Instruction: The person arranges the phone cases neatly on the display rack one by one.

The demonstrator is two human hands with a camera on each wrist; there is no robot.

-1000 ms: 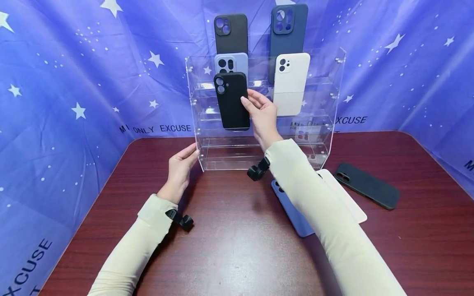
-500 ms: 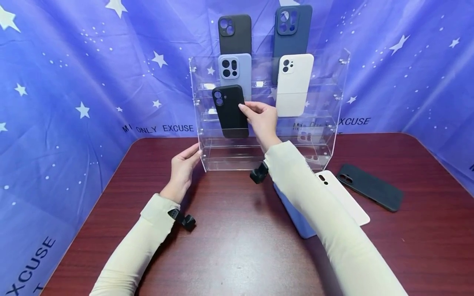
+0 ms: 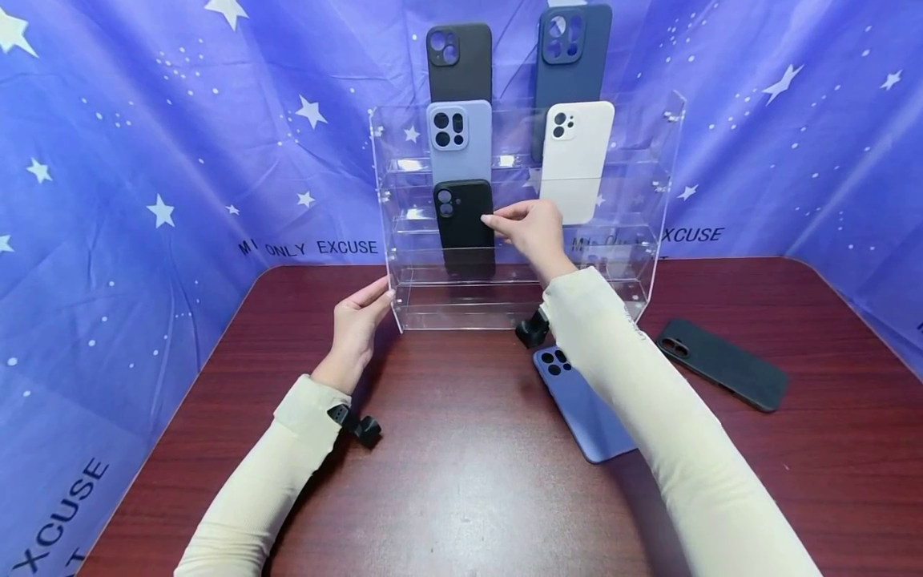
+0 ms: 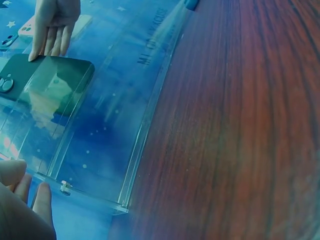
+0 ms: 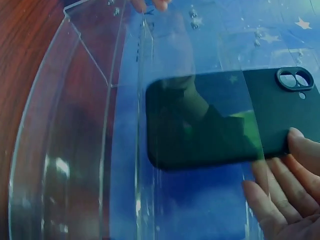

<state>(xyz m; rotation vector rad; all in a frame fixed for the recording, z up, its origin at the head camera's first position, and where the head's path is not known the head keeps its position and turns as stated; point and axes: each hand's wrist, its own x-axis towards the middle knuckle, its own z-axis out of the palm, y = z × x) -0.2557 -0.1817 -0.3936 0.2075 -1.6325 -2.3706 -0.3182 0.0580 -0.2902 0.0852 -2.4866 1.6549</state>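
My right hand (image 3: 534,232) pinches the right edge of a black phone case (image 3: 459,232), thumb in front and fingers behind. The case stands upright in a lower tier of a clear acrylic display rack (image 3: 461,319). Its bottom part shows through the tier's front strip, as the right wrist view also shows with the black case (image 5: 205,120). My left hand (image 3: 353,324) holds the rack's left side panel near the base between thumb and fingers. Directly above the black case is a lavender phone case (image 3: 460,148), partly overlapped by it.
Upper tiers hold a dark grey case (image 3: 465,76), a navy case (image 3: 580,80) and a white case (image 3: 573,164). On the table (image 3: 433,481) lie a blue case (image 3: 587,409), partly under my right sleeve, and another black case (image 3: 728,365). A starry blue cloth (image 3: 144,160) surrounds the table.
My right hand has lowered the black case from in front of the lavender one into the tier below and straightened it. The left hand stays at the rack's side.
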